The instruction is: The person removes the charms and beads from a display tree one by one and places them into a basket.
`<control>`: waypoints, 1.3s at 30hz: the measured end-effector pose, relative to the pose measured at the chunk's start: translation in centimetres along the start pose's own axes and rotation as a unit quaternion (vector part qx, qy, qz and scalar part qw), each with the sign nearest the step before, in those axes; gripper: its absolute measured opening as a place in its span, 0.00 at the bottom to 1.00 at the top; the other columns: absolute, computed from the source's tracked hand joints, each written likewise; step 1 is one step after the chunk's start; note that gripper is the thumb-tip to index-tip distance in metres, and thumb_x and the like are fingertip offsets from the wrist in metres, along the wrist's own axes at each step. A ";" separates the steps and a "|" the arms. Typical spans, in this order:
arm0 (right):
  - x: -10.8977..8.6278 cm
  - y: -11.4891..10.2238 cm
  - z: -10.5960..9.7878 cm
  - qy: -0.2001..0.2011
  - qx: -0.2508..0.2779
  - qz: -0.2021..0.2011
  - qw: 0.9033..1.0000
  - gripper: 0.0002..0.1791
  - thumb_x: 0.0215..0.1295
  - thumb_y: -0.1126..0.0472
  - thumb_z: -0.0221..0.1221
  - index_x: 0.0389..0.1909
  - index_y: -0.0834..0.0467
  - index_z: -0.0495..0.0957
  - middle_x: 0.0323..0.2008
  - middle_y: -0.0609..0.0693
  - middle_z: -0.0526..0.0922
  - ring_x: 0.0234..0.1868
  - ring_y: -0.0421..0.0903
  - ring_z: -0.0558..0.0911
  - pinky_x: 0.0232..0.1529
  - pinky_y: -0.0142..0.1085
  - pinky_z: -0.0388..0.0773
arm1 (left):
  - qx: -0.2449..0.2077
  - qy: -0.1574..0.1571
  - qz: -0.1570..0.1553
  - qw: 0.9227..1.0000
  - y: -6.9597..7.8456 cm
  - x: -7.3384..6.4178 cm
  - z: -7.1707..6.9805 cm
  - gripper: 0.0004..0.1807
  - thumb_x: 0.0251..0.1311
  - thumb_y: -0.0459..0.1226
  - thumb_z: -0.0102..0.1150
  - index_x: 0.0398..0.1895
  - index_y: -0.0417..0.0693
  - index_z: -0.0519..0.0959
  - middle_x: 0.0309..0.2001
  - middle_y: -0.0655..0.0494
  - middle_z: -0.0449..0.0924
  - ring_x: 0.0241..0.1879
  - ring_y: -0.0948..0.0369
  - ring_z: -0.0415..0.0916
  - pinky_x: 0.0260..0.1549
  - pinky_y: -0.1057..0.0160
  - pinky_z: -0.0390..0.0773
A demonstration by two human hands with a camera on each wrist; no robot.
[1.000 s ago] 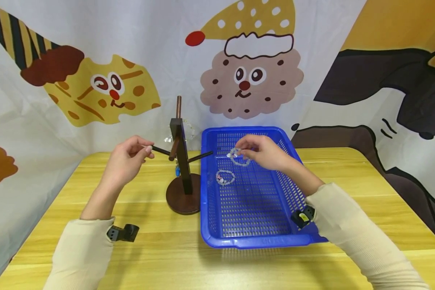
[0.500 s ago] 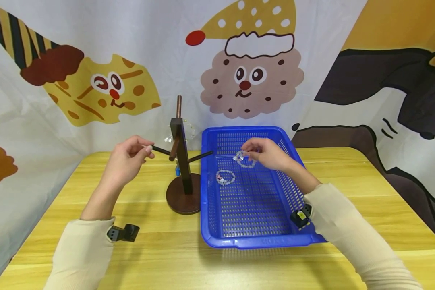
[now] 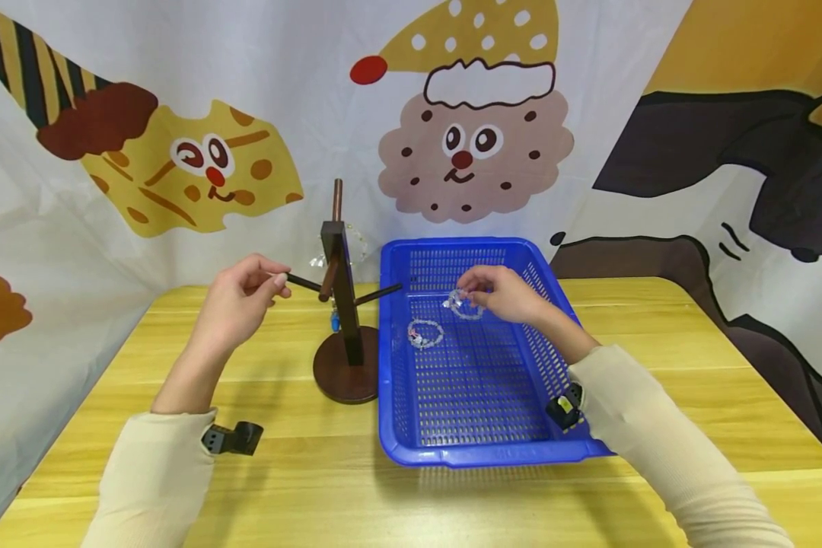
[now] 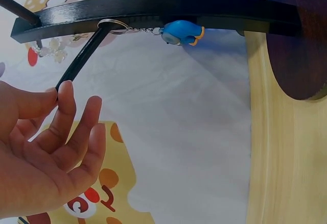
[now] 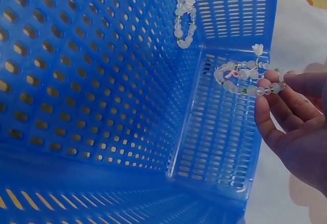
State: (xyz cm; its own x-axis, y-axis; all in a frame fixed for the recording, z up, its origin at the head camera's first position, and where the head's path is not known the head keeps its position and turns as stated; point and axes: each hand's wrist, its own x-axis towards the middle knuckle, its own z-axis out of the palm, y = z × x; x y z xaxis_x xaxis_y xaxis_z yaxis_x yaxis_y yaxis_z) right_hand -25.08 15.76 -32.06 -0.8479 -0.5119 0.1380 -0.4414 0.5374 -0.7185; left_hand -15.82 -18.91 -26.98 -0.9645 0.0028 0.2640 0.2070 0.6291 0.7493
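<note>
Cloth (image 3: 342, 144): white, printed with cartoon figures, hanging behind everything.
Table (image 3: 281, 487): pale wood, carrying the basket (image 3: 493, 457) and the stand (image 3: 345, 304).
Basket: blue, slotted, just to the right of the stand's round base; whether the two touch cannot be told.
Stand: dark post with pegs pointing several ways.
Left hand (image 3: 243, 301): pinches the end of a peg (image 4: 79, 60), apparently to steady the stand; it is well apart from the right hand.
Right hand (image 3: 503, 293): pinches a bracelet at one edge of its loop, in the far part of the basket. The step in hand looks like taking that piece up out of the basket, ready to be hung.
Peg: slopes out from the post, its tip covered by the left hand.
Held bracelet (image 5: 250, 91): pale beads with green ones among them, loop open; whether it touches the basket cannot be told. The next move probably calls for a lift clear of the basket wall, then lining the loop up with a free peg.
Loose bracelet (image 3: 418, 340): lies in the basket, left of the held one, apart from both hands.
Hung bracelet (image 4: 59, 55): at the stand's far side; which peg bears it is unclear.
Keychain (image 4: 181, 31): blue figure, looped round the pinched peg near the post.
</note>
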 end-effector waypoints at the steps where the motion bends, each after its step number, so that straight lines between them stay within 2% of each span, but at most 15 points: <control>1: 0.0 0.1 0.0 -0.001 -0.002 -0.001 1.000 0.09 0.58 0.76 0.53 0.39 0.69 0.76 0.32 0.59 0.80 0.31 0.55 0.79 0.31 0.45 0.76 | 0.000 0.000 0.000 1.000 0.0 0.0 0.0 0.13 0.67 0.37 0.46 0.44 0.38 0.75 0.33 0.43 0.80 0.33 0.56 0.72 0.31 0.68 0.70; 10: 0.1 0.1 0.1 0.002 -0.016 -0.003 1.000 0.09 0.57 0.75 0.55 0.38 0.67 0.77 0.34 0.57 0.82 0.33 0.50 0.80 0.30 0.33 0.74 | -0.001 0.002 0.006 1.000 -0.2 0.1 0.0 0.13 0.67 0.37 0.46 0.44 0.38 0.76 0.33 0.43 0.80 0.32 0.57 0.72 0.30 0.71 0.71; 16: 0.1 0.1 0.0 0.002 -0.005 0.001 1.000 0.08 0.58 0.74 0.56 0.39 0.67 0.77 0.35 0.58 0.82 0.35 0.50 0.80 0.32 0.33 0.76 | -0.002 -0.001 0.004 1.000 -0.1 0.2 0.0 0.13 0.67 0.38 0.46 0.44 0.38 0.76 0.33 0.43 0.80 0.34 0.56 0.73 0.31 0.73 0.72; 24: -0.1 -0.7 -0.3 0.002 0.012 0.003 1.000 0.07 0.59 0.72 0.56 0.39 0.66 0.77 0.34 0.57 0.82 0.33 0.49 0.80 0.33 0.40 0.77 | -0.002 -0.002 0.003 1.000 -0.1 0.2 0.0 0.13 0.67 0.37 0.47 0.44 0.38 0.76 0.32 0.44 0.80 0.34 0.58 0.74 0.31 0.73 0.72; 30: 0.0 -1.4 -0.3 -0.012 0.022 -0.016 1.000 0.08 0.59 0.72 0.57 0.40 0.66 0.77 0.36 0.59 0.82 0.36 0.54 0.81 0.36 0.40 0.77 | -0.001 -0.002 0.004 1.000 -0.1 0.2 0.0 0.12 0.66 0.37 0.47 0.44 0.38 0.76 0.32 0.44 0.80 0.33 0.58 0.74 0.31 0.72 0.72; 34: 0.2 -2.6 -0.2 -0.023 0.017 -0.040 0.999 0.08 0.60 0.71 0.56 0.40 0.66 0.77 0.36 0.58 0.82 0.37 0.50 0.81 0.37 0.36 0.77 | -0.001 -0.003 0.002 1.000 -0.1 0.2 0.0 0.12 0.67 0.37 0.46 0.44 0.38 0.76 0.32 0.44 0.80 0.33 0.58 0.74 0.31 0.72 0.72; 39: 0.3 -4.5 -0.1 -0.034 0.003 -0.068 0.997 0.09 0.60 0.70 0.56 0.42 0.64 0.77 0.36 0.56 0.82 0.37 0.48 0.81 0.38 0.38 0.76 | -0.001 -0.002 0.001 1.000 -0.1 0.1 0.0 0.12 0.67 0.37 0.46 0.44 0.38 0.76 0.32 0.44 0.80 0.34 0.57 0.74 0.31 0.71 0.72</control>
State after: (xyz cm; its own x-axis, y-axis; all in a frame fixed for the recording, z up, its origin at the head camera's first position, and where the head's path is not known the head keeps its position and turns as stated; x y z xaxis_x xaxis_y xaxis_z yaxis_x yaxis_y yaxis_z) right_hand -23.39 13.21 -28.71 -0.7580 -0.6244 0.1885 -0.5493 0.4552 -0.7007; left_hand -15.94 -18.96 -27.05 -0.9645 0.0072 0.2641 0.2100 0.6274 0.7499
